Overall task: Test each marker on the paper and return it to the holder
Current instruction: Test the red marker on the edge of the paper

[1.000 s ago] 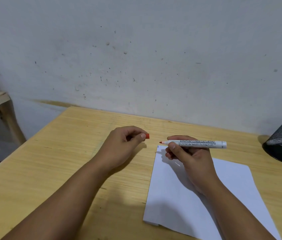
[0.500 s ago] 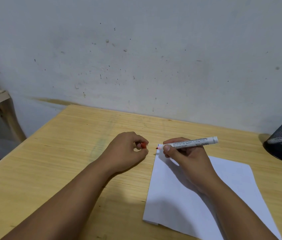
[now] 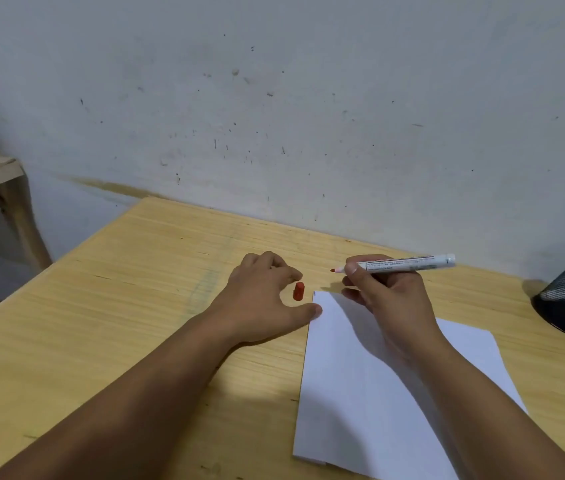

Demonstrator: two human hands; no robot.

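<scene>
White plastic marker with a red tip [image 3: 400, 264] sits pinched in my right hand [image 3: 390, 299], light and stiff (grip mid-barrel). My left hand [image 3: 260, 299] lies open beside the small red cap [image 3: 298, 291].

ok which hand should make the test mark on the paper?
Right. The right hand already holds the uncapped marker, tip just beyond the paper's far corner. The left hand is empty beside the cap.
</scene>
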